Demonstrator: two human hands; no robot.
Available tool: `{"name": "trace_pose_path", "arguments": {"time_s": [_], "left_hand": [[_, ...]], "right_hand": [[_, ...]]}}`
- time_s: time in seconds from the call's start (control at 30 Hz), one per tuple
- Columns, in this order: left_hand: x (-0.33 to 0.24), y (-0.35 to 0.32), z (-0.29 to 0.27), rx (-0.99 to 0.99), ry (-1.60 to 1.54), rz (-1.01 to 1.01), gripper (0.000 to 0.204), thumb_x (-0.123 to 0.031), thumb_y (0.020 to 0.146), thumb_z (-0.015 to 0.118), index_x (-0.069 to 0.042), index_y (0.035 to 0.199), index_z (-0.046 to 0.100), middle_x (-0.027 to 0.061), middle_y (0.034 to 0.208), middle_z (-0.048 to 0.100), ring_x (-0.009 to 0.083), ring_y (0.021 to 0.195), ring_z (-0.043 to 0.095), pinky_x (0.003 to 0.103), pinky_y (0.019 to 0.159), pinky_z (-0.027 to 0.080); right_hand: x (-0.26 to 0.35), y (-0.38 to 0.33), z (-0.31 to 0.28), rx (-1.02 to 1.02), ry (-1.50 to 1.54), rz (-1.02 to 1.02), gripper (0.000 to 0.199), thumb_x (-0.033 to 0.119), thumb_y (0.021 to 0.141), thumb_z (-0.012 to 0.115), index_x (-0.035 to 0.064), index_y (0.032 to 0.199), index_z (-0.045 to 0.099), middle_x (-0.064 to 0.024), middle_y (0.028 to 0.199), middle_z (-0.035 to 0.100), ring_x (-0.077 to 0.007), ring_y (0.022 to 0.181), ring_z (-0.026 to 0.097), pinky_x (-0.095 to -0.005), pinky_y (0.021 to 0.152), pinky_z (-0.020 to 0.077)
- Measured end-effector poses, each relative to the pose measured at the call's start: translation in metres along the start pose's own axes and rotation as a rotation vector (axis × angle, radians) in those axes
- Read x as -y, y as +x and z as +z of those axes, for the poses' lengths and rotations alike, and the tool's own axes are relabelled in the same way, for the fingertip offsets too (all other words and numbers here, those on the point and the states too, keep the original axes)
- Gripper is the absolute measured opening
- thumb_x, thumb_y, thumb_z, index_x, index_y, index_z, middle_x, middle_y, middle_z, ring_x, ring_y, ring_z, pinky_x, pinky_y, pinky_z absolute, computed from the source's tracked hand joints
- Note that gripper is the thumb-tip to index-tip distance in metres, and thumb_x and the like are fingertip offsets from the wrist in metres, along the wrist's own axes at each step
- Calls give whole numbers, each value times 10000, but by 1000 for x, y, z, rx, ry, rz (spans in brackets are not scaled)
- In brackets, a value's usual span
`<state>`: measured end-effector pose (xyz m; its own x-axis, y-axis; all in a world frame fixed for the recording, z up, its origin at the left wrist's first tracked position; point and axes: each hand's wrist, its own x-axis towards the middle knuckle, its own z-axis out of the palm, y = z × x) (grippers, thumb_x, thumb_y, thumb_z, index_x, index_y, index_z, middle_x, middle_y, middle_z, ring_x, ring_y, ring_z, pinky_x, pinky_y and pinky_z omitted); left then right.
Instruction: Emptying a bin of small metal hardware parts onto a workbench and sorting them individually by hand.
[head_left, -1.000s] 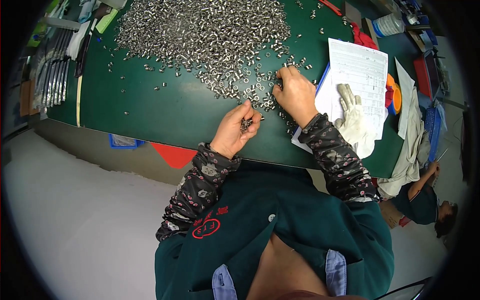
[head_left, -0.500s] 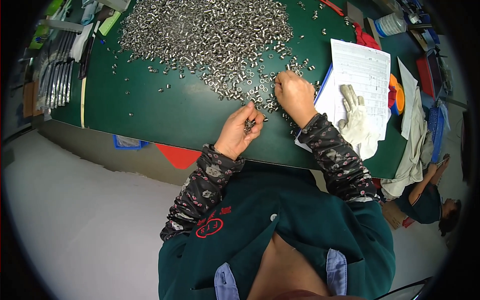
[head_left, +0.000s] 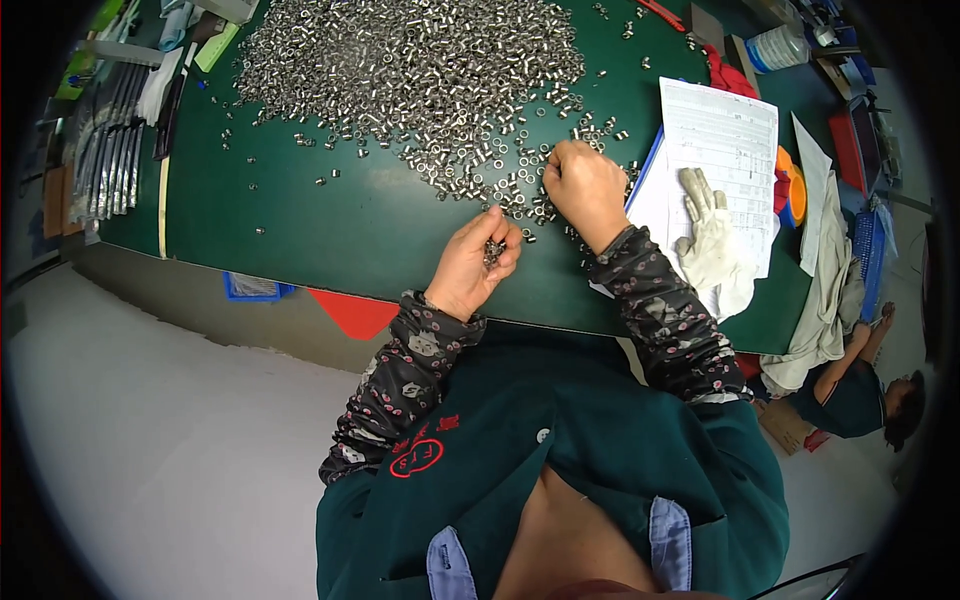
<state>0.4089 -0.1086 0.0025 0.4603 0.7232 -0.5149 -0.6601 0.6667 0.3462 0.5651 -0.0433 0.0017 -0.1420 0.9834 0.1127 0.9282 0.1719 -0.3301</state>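
Observation:
A big heap of small shiny metal rings spreads over the green tabletop, thinning out toward me. My left hand is cupped, palm up, near the table's front edge, with several of the metal rings held inside its curled fingers. To the right, my right hand is bent into a closed shape above loose rings at the heap's near right side. Its fingertips point down and away, so what they pinch, if anything, is hidden.
Right of my hands lie printed sheets on a blue-edged board, with a white glove on top. An orange roll sits beyond them. Bagged dark parts rest at the left. Another person is at the far right.
Both hands stay almost in place; the right one has shifted very slightly left. The rings remain in my left hand.

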Motion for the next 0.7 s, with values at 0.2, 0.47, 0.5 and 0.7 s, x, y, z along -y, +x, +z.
{"name": "trace_pose_path", "arguments": {"time_s": [0.2, 0.47, 0.5, 0.7], "left_hand": [[-2, -1, -3, 2, -52, 13, 282, -267, 891, 396, -71, 688, 394, 50, 666, 438, 93, 521, 390, 172, 380, 278], [2, 0, -6, -67, -116, 20, 205, -238, 884, 418, -74, 772, 468, -12, 654, 440, 56, 521, 400, 178, 391, 291], [0, -1, -6, -46, -89, 26, 194, -233, 883, 423, -75, 782, 475, -21, 647, 438, 50, 515, 395, 176, 385, 285], [-14, -10, -19, -8, -24, 62, 231, -249, 883, 426, -69, 738, 441, 10, 650, 428, 58, 494, 364, 163, 366, 265]], "right_hand": [[8, -9, -18, -48, 245, -83, 48, 74, 660, 572, 64, 651, 526, -78, 626, 525, -252, 513, 527, -335, 474, 419], [52, -40, -38, 102, 364, -493, 89, 87, 651, 600, 50, 713, 549, -48, 675, 503, -212, 599, 534, -317, 510, 441], [53, -40, -39, 146, 340, -474, 92, 88, 647, 598, 53, 718, 553, -47, 684, 507, -212, 605, 537, -316, 517, 444], [50, -13, -36, 115, 460, -421, 208, 25, 679, 562, 63, 882, 586, -88, 851, 559, -261, 780, 552, -323, 652, 459]]}}
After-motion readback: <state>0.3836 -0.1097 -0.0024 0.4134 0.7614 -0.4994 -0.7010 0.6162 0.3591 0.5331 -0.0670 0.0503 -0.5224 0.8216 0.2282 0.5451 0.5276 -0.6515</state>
